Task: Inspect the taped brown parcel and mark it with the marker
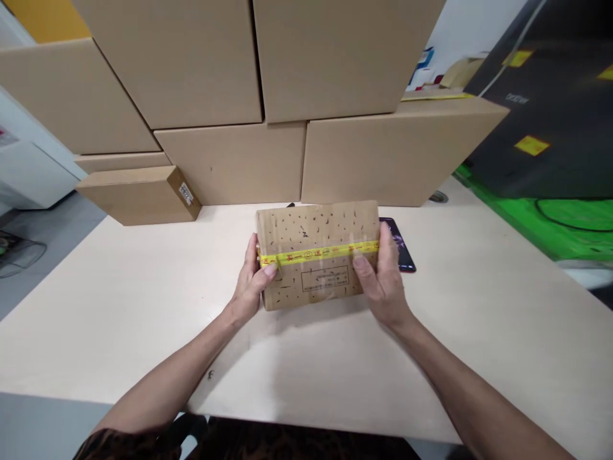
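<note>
Brown cardboard box [318,234] between my palms — long axis running left to right, right end slightly higher. Left hand [249,281] and right hand [387,284], both half-closed, grip its short ends (neither nearer), thumbs on the face, over the table [158,319].

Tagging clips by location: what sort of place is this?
Probably a packing or storage workspace, though it could be an office corner: large cardboard cartons stacked at the back of a pale table, and a yellow-taped box held between left hand and right hand.
</note>
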The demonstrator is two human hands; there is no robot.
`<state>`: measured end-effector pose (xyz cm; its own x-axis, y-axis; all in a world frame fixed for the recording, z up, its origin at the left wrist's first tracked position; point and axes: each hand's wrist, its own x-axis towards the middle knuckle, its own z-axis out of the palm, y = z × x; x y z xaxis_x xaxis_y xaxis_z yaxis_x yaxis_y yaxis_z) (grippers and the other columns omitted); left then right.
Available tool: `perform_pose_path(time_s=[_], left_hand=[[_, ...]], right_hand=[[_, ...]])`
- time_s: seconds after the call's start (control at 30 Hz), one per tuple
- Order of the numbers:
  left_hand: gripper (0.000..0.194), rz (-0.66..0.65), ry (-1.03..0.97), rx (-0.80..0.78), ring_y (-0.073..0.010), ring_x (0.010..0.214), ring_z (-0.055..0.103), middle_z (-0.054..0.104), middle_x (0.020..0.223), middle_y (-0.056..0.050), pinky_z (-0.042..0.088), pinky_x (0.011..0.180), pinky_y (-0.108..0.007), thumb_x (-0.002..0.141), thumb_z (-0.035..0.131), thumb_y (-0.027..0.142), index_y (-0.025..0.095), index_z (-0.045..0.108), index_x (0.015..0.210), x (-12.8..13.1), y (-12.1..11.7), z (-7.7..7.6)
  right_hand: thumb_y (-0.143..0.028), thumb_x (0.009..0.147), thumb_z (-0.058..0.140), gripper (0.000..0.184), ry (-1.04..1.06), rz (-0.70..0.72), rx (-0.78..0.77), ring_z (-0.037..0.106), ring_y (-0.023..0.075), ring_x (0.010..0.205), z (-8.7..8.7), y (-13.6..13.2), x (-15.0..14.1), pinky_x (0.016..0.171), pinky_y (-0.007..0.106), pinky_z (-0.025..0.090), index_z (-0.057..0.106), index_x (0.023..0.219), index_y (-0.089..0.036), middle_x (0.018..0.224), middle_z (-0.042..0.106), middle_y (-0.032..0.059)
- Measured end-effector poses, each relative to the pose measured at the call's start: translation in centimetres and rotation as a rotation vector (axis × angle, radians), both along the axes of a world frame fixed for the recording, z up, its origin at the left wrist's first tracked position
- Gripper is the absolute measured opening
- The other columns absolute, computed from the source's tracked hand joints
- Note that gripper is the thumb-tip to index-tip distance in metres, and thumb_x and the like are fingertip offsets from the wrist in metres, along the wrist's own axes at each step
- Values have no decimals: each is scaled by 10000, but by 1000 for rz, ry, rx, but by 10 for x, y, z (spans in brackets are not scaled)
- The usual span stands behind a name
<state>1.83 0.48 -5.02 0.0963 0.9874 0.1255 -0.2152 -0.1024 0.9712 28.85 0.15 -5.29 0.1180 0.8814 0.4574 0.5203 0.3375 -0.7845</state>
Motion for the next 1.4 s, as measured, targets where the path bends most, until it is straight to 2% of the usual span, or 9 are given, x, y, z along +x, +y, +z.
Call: perform_pose_path(time_s=[0.07,0.13,0.27,0.37,0.53,0.7,0.93,1.2,1.4], left_hand=[[1097,22,-33,-51,-446,1606,431,471,1734,-141,387,1305,-653,844,806,678,317,278,1734,4,-2,5],[1091,30,-25,-84,-438,1553,493,536,1669,-162,428,1273,-626,823,826,668,272,324,1706,7,-6,13],[1089,70,30,-125,-421,1412,597,639,1502,-182,483,1195,-599,762,857,678,195,393,1622,11,-10,25],[1069,88,75,-147,-385,1281,653,685,1331,-149,524,1121,-574,720,877,672,187,434,1563,11,-11,28],[1123,89,116,-186,-378,1214,659,661,1244,-130,547,1055,-572,667,887,694,180,433,1557,7,-11,29],[1151,80,120,-180,-388,1247,658,661,1294,-150,551,1062,-572,705,872,681,190,371,1617,5,-10,26],[1069,47,173,-102,-359,1187,697,693,1302,-150,593,1002,-530,774,842,663,208,350,1608,6,-15,28],[1255,19,243,-143,-343,1073,698,671,1241,-146,603,901,-528,687,854,750,201,237,1632,13,-23,44],[1192,-18,231,-58,-379,1185,703,685,1312,-153,534,1076,-595,733,871,675,248,238,1648,15,-27,43]], right_hand=[[-617,1111,436,800,-266,-65,149,228,433,1718,-2,-4,-6,1333,790,203,125,1793,-338,1867,241,122],[-559,1142,366,762,-464,-42,272,224,398,1725,-5,-11,-14,1352,767,162,58,1798,-324,1871,230,116],[-564,1150,329,811,-687,189,490,290,282,1713,-3,-30,-35,1423,566,101,42,1789,-156,1749,487,152],[-583,1147,333,840,-716,266,560,360,263,1683,1,-39,-43,1432,508,52,55,1779,-106,1635,632,137],[-603,1146,230,804,-695,109,427,371,299,1681,5,-20,-22,1402,570,199,9,1790,-176,1753,476,158],[-581,1144,334,832,-647,27,323,334,352,1694,6,-9,-7,1347,657,317,-73,1785,-243,1832,322,150],[-650,1136,228,867,-695,234,478,341,264,1693,11,-41,-43,1426,506,140,-2,1777,-115,1711,540,154],[-593,1149,251,778,-622,16,328,359,339,1684,22,-10,-7,1347,646,306,-72,1786,-285,1824,353,130],[-654,1124,184,820,-680,183,455,397,319,1660,25,-33,-39,1386,564,221,-55,1789,-238,1737,520,102]])
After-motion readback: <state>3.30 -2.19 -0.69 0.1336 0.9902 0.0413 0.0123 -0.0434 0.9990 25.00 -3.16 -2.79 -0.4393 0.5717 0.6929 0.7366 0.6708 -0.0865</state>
